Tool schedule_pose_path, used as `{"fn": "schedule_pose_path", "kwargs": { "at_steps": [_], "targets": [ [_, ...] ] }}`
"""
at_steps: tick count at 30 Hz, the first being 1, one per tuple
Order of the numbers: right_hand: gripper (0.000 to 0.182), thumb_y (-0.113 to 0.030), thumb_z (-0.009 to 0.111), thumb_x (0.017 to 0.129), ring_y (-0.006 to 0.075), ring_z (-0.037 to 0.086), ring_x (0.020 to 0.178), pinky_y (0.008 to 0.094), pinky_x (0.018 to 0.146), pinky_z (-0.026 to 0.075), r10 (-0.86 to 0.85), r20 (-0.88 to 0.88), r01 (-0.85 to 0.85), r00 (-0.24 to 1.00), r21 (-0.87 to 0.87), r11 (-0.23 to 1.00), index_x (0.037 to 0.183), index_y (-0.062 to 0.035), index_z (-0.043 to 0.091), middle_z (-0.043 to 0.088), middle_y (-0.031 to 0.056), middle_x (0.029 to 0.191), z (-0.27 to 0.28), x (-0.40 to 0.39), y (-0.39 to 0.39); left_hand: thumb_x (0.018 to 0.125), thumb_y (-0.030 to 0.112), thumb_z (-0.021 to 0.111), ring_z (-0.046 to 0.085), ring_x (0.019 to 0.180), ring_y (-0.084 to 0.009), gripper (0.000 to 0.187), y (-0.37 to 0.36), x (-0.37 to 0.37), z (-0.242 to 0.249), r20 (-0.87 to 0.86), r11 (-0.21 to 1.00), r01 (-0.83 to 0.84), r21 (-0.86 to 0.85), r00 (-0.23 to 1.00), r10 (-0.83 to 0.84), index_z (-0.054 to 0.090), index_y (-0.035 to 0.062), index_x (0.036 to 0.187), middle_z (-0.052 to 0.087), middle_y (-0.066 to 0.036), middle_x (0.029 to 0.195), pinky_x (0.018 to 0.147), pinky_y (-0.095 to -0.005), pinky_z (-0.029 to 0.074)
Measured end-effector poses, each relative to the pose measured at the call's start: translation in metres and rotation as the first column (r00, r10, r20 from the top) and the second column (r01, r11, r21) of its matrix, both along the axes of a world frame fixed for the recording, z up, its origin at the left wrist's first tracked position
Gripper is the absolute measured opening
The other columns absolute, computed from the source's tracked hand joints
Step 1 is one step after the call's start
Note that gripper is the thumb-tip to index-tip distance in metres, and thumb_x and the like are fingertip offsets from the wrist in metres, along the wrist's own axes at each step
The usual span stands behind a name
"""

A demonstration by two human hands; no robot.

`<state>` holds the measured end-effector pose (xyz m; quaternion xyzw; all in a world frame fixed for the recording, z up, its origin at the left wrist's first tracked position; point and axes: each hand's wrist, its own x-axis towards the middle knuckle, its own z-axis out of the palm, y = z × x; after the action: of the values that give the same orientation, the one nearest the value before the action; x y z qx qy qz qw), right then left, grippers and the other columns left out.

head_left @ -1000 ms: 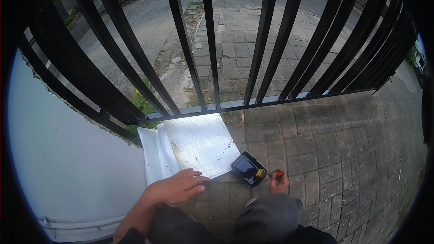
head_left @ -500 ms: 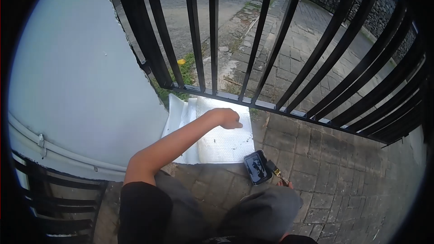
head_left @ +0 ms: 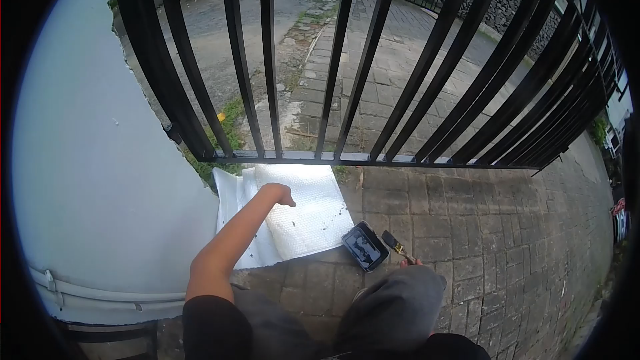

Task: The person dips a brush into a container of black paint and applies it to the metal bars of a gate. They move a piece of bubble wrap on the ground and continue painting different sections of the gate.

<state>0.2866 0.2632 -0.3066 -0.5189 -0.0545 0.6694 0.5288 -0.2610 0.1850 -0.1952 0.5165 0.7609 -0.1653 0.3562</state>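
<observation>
Your paintbrush (head_left: 393,244) lies with its bristle end just beside the black paint tray (head_left: 365,246), the handle running back to your right hand (head_left: 408,262). That hand is mostly hidden behind your knee (head_left: 397,300), so you cannot tell how firmly it grips. The tray sits on the brick paving (head_left: 480,227), touching the corner of the white sheet (head_left: 303,213). Your left hand (head_left: 280,195) hangs loosely curled over the sheet, holding nothing, below the black gate (head_left: 373,93). Risks, as judged here: a careless swing of the brush or a shift of your knee could tip the shallow tray, and paint would land on bare paving, since the tray stands mostly off the sheet.
</observation>
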Motion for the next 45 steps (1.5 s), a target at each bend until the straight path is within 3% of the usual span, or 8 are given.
{"fn": "schedule_pose_path", "kwargs": {
  "at_steps": [10,12,19,27,34,36,39,45],
  "targets": [
    [0.02,-0.013,0.054,0.092,0.0269,0.062,0.073,0.039,0.07,0.059,0.013,-0.19,-0.022,0.982,-0.044,0.999,0.1,0.0049,0.05,0.057,0.0176,0.097,0.03,-0.03,0.01,0.075,0.041,0.062,0.062,0.105,-0.029,0.048,-0.012,0.024,-0.039,-0.027,0.995,0.077,0.065,0.997,-0.075,0.068,0.0077,0.109,0.065,-0.013,0.115,0.089,-0.0397,0.049],
    [0.019,-0.016,0.051,0.093,0.0261,0.062,0.077,0.0375,0.074,0.059,-0.079,-0.089,0.079,0.993,0.001,0.997,0.095,0.0029,0.05,0.058,0.0177,0.094,0.102,-0.064,0.01,0.075,0.04,0.062,0.062,0.105,-0.029,0.047,-0.015,0.032,-0.041,-0.031,0.993,0.101,0.058,0.995,-0.099,0.068,0.0075,0.108,0.065,-0.013,0.114,0.089,-0.0398,0.049],
    [0.014,-0.015,0.053,0.091,0.0232,0.064,0.079,0.0326,0.077,0.058,0.265,-0.192,-0.182,0.945,0.362,0.914,0.091,-0.0006,0.054,0.061,0.012,0.088,0.205,-0.113,0.045,0.078,0.045,0.06,0.061,0.106,-0.0301,0.049,-0.01,0.037,-0.078,0.007,0.972,0.233,0.038,0.972,-0.234,0.068,0.0068,0.107,0.065,-0.014,0.114,0.089,-0.0416,0.048],
    [0.02,-0.019,0.052,0.093,0.0243,0.064,0.082,0.0352,0.078,0.057,0.258,-0.267,-0.126,0.928,0.426,0.896,0.091,0.0008,0.054,0.062,0.0129,0.089,0.212,-0.118,0.04,0.087,0.053,0.051,0.056,0.113,-0.0355,0.057,-0.018,-0.019,-0.104,-0.033,0.946,0.324,-0.004,0.945,-0.324,0.066,0.0029,0.11,0.06,-0.018,0.12,0.097,-0.043,0.043],
    [0.017,-0.016,0.052,0.093,0.0266,0.066,0.078,0.0384,0.07,0.059,0.092,0.003,-0.09,0.996,0.266,0.96,0.102,-0.0015,0.051,0.059,0.0125,0.088,0.111,-0.084,0.003,0.087,0.051,0.048,0.056,0.113,-0.0353,0.058,-0.057,-0.031,-0.09,0.03,0.969,0.241,0.055,0.97,-0.243,0.067,0.0017,0.109,0.061,-0.02,0.119,0.099,-0.0406,0.041],
    [0.022,-0.014,0.057,0.091,0.0256,0.067,0.071,0.0367,0.061,0.059,-0.009,0.375,-0.123,0.927,0.326,0.937,0.104,0.0026,0.051,0.06,0.0137,0.088,0.086,-0.079,-0.009,0.086,0.049,0.049,0.057,0.112,-0.0348,0.055,-0.062,-0.026,-0.077,0.001,0.973,0.225,0.048,0.974,-0.225,0.067,0.0017,0.109,0.062,-0.019,0.117,0.098,-0.0404,0.042],
    [0.026,-0.013,0.061,0.088,0.0233,0.067,0.068,0.0334,0.059,0.059,-0.003,0.591,-0.252,0.807,0.35,0.902,0.104,0.0069,0.052,0.06,0.0143,0.087,0.054,-0.074,-0.026,0.086,0.048,0.05,0.058,0.11,-0.0345,0.055,-0.06,-0.036,-0.097,-0.006,0.968,0.247,0.051,0.969,-0.247,0.067,0.0013,0.108,0.063,-0.019,0.114,0.097,-0.0405,0.043],
    [0.027,-0.019,0.069,0.082,0.0166,0.063,0.073,0.0313,0.062,0.049,0.08,0.735,-0.325,0.673,0.197,0.925,0.093,0.0038,0.061,0.065,0.0116,0.082,0.049,-0.067,-0.044,0.085,0.049,0.051,0.058,0.109,-0.0356,0.056,-0.053,-0.021,-0.069,0.017,0.979,0.199,0.048,0.98,-0.2,0.067,-0.0007,0.107,0.063,-0.022,0.113,0.096,-0.041,0.043]
  ]
}}
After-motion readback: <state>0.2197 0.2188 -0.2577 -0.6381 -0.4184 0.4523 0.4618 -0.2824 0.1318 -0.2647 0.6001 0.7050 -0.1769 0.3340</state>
